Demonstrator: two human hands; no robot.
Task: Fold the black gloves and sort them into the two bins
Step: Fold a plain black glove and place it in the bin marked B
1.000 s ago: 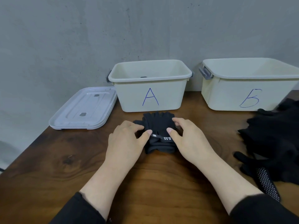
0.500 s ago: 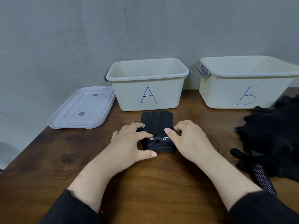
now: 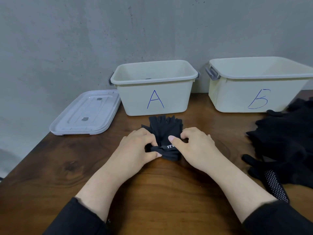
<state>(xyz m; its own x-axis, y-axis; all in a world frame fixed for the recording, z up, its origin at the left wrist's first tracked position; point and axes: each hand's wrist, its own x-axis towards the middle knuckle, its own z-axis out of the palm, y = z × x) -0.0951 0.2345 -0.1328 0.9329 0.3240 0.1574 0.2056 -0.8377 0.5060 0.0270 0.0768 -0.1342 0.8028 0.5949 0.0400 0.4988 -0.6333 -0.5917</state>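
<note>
A pair of black fingerless gloves [image 3: 165, 128] lies stacked on the wooden table in front of the cream bin marked A [image 3: 155, 85], finger ends pointing toward the bin. My left hand [image 3: 137, 148] pinches the cuff end on its left side, thumb under and fingers curled over. My right hand [image 3: 194, 146] grips the cuff's right side, thumb pressing the strap with white lettering. The cream bin marked Б [image 3: 257, 82] stands at the back right. Something small and dark shows inside bin A.
A pile of black gloves [image 3: 288, 141] covers the table's right side, one with a white-dotted palm [image 3: 275, 185] nearest me. A pale grey lid [image 3: 84, 114] lies flat left of bin A. A grey wall rises behind the bins. The table's left edge runs diagonally.
Both hands have closed in on the glove cuffs and bunched them together; the left thumb slid under the cuff edge. The gloves sit slightly narrower and more gathered than before.
</note>
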